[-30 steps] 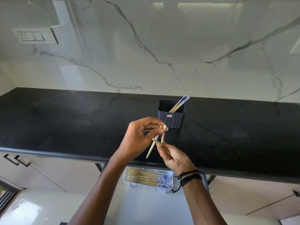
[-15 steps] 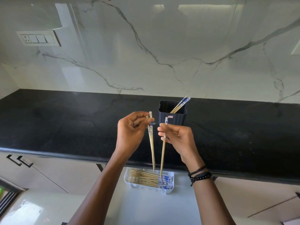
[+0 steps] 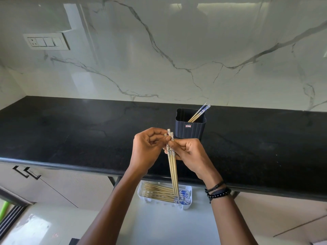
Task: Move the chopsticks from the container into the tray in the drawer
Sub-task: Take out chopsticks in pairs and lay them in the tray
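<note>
A small bundle of wooden chopsticks with blue-patterned tops hangs upright above the counter's front edge. My left hand and my right hand both pinch it near the top, fingers curled round the sticks. Its tips point down over the white tray in the open drawer, which holds several chopsticks lying flat. Behind my hands stands the dark ribbed container with a few chopsticks leaning at its right corner.
The black stone counter runs left to right below a white marble wall. A switch plate sits on the wall at upper left. Cabinet fronts with black handles lie under the counter at left.
My hands held one chopstick each, a little apart. They have come together, and the sticks are now gathered in one upright bundle over the tray.
</note>
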